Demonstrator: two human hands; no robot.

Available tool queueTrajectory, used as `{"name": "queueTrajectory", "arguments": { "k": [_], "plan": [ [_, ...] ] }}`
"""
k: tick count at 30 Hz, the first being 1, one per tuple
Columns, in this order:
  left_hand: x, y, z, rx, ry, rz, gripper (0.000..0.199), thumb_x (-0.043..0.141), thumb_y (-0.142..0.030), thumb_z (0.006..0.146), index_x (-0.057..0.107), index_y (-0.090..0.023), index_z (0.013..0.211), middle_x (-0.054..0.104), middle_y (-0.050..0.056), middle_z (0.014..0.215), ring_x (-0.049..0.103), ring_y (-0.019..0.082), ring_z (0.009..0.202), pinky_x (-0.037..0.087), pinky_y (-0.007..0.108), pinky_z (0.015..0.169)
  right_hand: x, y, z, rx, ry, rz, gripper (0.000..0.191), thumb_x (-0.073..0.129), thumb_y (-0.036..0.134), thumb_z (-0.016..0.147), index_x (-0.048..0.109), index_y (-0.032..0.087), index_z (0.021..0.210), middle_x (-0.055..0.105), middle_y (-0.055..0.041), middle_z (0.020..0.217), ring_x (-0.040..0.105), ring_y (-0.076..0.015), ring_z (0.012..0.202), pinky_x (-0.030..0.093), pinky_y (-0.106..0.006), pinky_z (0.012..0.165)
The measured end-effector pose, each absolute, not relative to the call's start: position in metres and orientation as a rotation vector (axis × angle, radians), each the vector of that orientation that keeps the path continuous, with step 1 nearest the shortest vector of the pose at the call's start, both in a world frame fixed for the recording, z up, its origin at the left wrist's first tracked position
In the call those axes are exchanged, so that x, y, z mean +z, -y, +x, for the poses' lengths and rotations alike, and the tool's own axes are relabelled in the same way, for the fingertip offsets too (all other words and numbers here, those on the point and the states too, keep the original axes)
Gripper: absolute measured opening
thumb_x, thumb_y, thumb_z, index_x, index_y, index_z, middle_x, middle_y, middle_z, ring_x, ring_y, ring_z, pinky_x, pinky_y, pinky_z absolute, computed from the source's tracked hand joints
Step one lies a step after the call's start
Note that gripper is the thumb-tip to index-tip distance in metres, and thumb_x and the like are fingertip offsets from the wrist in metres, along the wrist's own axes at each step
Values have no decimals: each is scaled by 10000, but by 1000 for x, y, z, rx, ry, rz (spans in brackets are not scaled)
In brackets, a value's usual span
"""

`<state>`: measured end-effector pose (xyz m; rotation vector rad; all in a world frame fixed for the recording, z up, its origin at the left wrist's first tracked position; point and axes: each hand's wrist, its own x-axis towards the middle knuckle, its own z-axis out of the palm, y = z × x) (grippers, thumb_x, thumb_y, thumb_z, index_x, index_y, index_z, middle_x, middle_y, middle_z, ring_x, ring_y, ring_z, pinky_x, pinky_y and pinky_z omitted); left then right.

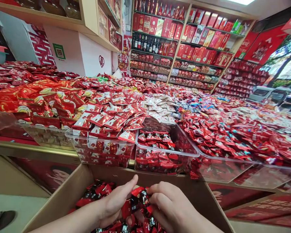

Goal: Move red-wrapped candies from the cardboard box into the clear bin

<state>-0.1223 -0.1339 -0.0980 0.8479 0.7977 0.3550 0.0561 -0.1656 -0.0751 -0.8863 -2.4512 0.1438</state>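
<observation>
My left hand is cupped, thumb up, around several red-and-black wrapped candies. From the other side my right hand closes its curled fingers on the same bunch, touching a wrapper at the top. Both hands are low inside a cardboard box, over more loose candies of the same kind. Just beyond the box's far edge stands a clear plastic bin, partly filled with matching candies in stacked rows. The fingertips are partly hidden by the wrappers.
Left of that bin, another clear bin is heaped with red-and-white packets. Red wrapped sweets pile up on the right. Shelves of bottles and gift boxes line the back. A shoe shows at lower left.
</observation>
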Motion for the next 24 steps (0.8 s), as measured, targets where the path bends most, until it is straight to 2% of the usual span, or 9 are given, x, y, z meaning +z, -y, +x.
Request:
{"name": "queueTrajectory", "arguments": {
  "k": [2, 4, 7, 9, 11, 15, 18, 24],
  "plan": [
    [-99, 133, -124, 356, -765, 843, 576, 218, -604, 713, 548, -151, 847, 596, 74, 699, 556, 152, 585, 295, 177, 399, -56, 169, 61, -1, 2368, -804, 132, 465, 174, 720, 467, 212, 847, 585, -43, 804, 526, -120, 689, 416, -227, 622],
    [-102, 132, -125, 380, -763, 850, 583, 208, -611, 709, 544, -159, 859, 583, 80, 813, 559, 146, 610, 301, 172, 402, -28, 166, 70, -134, 2270, -843, 141, 488, 175, 706, 458, 219, 837, 582, -48, 808, 530, -127, 712, 415, -225, 625],
    [-106, 130, -128, 391, -786, 858, 581, 216, -623, 697, 546, -170, 852, 542, 74, 922, 557, 132, 618, 304, 168, 405, 13, 141, 83, -312, 2245, -1175, 35, 449, 171, 718, 465, 196, 737, 562, -65, 828, 522, -142, 737, 407, -241, 630],
    [-106, 130, -128, 375, -793, 850, 569, 227, -624, 693, 544, -178, 848, 539, 67, 908, 553, 125, 604, 295, 166, 399, 29, 110, 89, -434, 2347, -1422, 76, 412, 184, 728, 473, 174, 684, 557, -58, 743, 518, -137, 648, 398, -243, 570],
    [-104, 131, -128, 356, -784, 844, 557, 234, -620, 695, 545, -179, 833, 538, 66, 896, 550, 121, 595, 290, 167, 397, 32, 77, 92, -541, 2480, -1605, 112, 398, 181, 724, 497, 150, 682, 552, -58, 683, 515, -136, 596, 385, -237, 532],
    [-99, 133, -128, 356, -764, 875, 544, 246, -606, 703, 555, -171, 809, 530, 73, 902, 547, 122, 604, 310, 175, 413, 16, 30, 91, -648, 2662, -1849, 196, 368, 96, 707, 560, 115, 744, 587, -108, 726, 552, -184, 679, 397, -257, 571],
    [-97, 133, -130, 353, -761, 899, 514, 265, -582, 716, 555, -172, 826, 526, 74, 906, 544, 120, 605, 308, 173, 408, 5, 16, 87, -621, 2720, -1916, 238, 360, 71, 708, 594, 97, 747, 603, -140, 742, 563, -214, 726, 409, -276, 596],
    [-94, 134, -131, 344, -751, 925, 486, 311, -575, 704, 557, -169, 811, 528, 73, 886, 541, 114, 585, 316, 175, 405, -7, 8, 83, -520, 2787, -1970, 243, 384, 68, 712, 618, 91, 773, 616, -148, 764, 578, -200, 738, 424, -259, 612]
  ]
}}
